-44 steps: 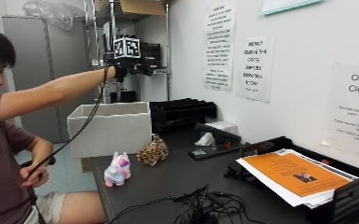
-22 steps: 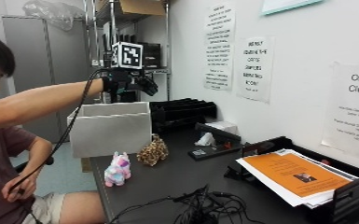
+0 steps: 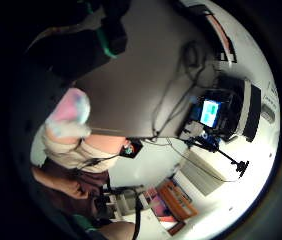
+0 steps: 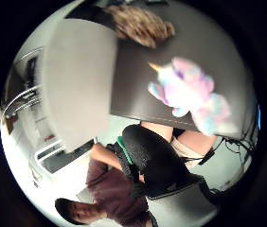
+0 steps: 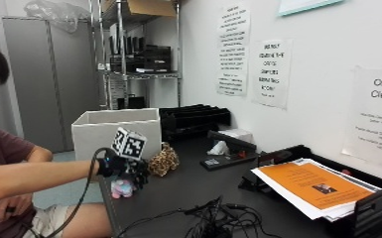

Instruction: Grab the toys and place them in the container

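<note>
Filling the dark table (image 5: 197, 183), toys, cables, perhaps paper trays.

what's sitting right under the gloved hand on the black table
A pastel pink-and-blue plush unicorn stands under the black-gloved right hand, which covers its upper half in the outside view.

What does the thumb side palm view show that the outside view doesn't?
Only the thumb side palm view: the whole unicorn toy, horn and pastel body, lying on the table, and the person's lap below the table edge.
Only the outside view: the gloved right hand hovering over that toy, the orange paper stack, the wall notices and the shelf.
Both: the white container, the leopard-print toy beside it, and the unicorn toy, partly hidden by the hand in the outside view.
</note>
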{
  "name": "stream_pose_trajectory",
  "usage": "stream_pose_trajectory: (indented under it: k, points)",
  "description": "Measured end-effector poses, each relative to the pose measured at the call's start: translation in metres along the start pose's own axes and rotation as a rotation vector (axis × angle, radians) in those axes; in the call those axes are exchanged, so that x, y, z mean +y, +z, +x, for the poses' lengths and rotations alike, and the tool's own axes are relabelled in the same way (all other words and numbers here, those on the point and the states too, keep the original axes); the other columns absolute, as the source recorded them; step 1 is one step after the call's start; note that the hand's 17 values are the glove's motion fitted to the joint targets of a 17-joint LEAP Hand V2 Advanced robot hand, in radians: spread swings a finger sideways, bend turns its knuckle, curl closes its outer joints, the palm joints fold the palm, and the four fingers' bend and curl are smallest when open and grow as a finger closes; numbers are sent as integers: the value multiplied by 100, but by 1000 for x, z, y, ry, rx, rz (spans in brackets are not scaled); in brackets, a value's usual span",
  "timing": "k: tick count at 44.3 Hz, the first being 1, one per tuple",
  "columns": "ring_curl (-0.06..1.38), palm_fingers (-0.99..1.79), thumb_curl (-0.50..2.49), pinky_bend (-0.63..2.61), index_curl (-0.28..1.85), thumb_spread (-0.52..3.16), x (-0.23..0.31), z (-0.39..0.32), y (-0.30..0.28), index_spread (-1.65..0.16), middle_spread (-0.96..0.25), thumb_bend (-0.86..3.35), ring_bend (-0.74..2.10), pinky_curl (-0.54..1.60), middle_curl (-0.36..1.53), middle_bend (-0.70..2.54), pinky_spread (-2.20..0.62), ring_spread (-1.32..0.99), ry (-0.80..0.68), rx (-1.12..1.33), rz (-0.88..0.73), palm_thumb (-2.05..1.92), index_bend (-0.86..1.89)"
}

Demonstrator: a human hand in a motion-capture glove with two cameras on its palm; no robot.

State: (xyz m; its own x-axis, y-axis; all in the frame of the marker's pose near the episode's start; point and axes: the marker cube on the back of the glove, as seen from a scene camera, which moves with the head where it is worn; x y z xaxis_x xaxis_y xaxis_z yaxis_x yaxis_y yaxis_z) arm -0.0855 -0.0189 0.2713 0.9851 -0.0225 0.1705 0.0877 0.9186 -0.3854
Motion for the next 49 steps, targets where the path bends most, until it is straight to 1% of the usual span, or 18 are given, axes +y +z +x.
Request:
stream_pose_trajectory:
  k: [3, 4, 6, 8, 10, 11, 12, 13, 14, 15, 16, 19, 24, 26, 30, 36, 42, 49]
  points:
    - [40, -20, 25, 117, 8, 114, -12, 0, 42, -14, 6, -6, 72, 40, 39, 18, 4, -2, 10, 16, -1, -8, -1]
    - [40, -20, 25, 117, 8, 114, -15, 0, 50, -14, 6, -6, 72, 40, 39, 18, 3, -3, 11, 27, 19, -8, 0]
    - [41, -11, 25, 117, 8, 114, -19, 0, 58, -12, 6, -6, 76, 40, 40, 21, 2, -4, 12, 61, 88, -7, 3]
    - [42, 3, 26, 113, 9, 115, -21, 0, 60, -12, 4, -4, 80, 39, 43, 30, 1, -7, 9, 94, 169, -3, 8]
    - [43, 21, 27, 110, 10, 116, -22, 0, 60, -11, -2, -2, 88, 37, 45, 37, -3, -11, -2, 103, 231, -1, 13]
    - [43, 34, 27, 110, 10, 117, -23, -1, 60, -12, -5, -1, 93, 36, 46, 42, -7, -14, -9, 100, 256, 1, 14]
    - [43, 42, 28, 108, 10, 117, -24, -2, 60, -11, -7, -1, 97, 34, 47, 46, -10, -16, -15, 93, 279, 2, 14]
    - [46, 61, 29, 107, 10, 118, -25, -1, 60, -12, -9, 1, 107, 34, 49, 51, -14, -18, -21, 83, 302, 5, 17]
    - [42, 52, 29, 107, 10, 118, -27, -1, 60, -12, -10, 0, 103, 33, 48, 49, -15, -20, -25, 70, 325, 4, 13]
    - [48, 72, 30, 106, 13, 122, -29, 0, 60, -13, -12, 4, 115, 34, 51, 54, -18, -21, -29, 52, 347, 10, 22]
    - [48, 82, 31, 103, 12, 124, -31, 1, 60, -14, -13, 6, 119, 33, 53, 58, -20, -23, -32, 32, 364, 15, 23]
    - [52, 101, 37, 101, 13, 124, -37, 4, 58, -17, -18, 14, 130, 34, 58, 68, -26, -26, -29, -22, 369, 30, 25]
    - [59, 116, 44, 104, 17, 116, -46, 6, 43, -20, -22, 18, 137, 39, 69, 87, -32, -29, -30, -82, 280, 44, 32]
    - [61, 124, 46, 104, 20, 111, -48, 5, 27, -22, -22, 17, 139, 40, 73, 96, -33, -30, -39, -102, 260, 46, 40]
    - [64, 125, 51, 105, 24, 103, -45, 3, -16, -25, -23, 15, 140, 42, 78, 107, -35, -31, -53, -116, 269, 48, 54]
    - [66, 122, 56, 108, 32, 92, -33, -5, -97, -27, -22, 12, 144, 45, 84, 118, -37, -32, -57, -78, 348, 50, 72]
    - [67, 117, 61, 111, 39, 84, -15, -26, -188, -29, -21, 9, 147, 48, 87, 124, -38, -32, -60, -31, 453, 52, 83]
    - [68, 112, 66, 114, 46, 78, -9, -71, -249, -29, -20, 7, 150, 51, 89, 129, -39, -32, -82, 13, 504, 53, 90]
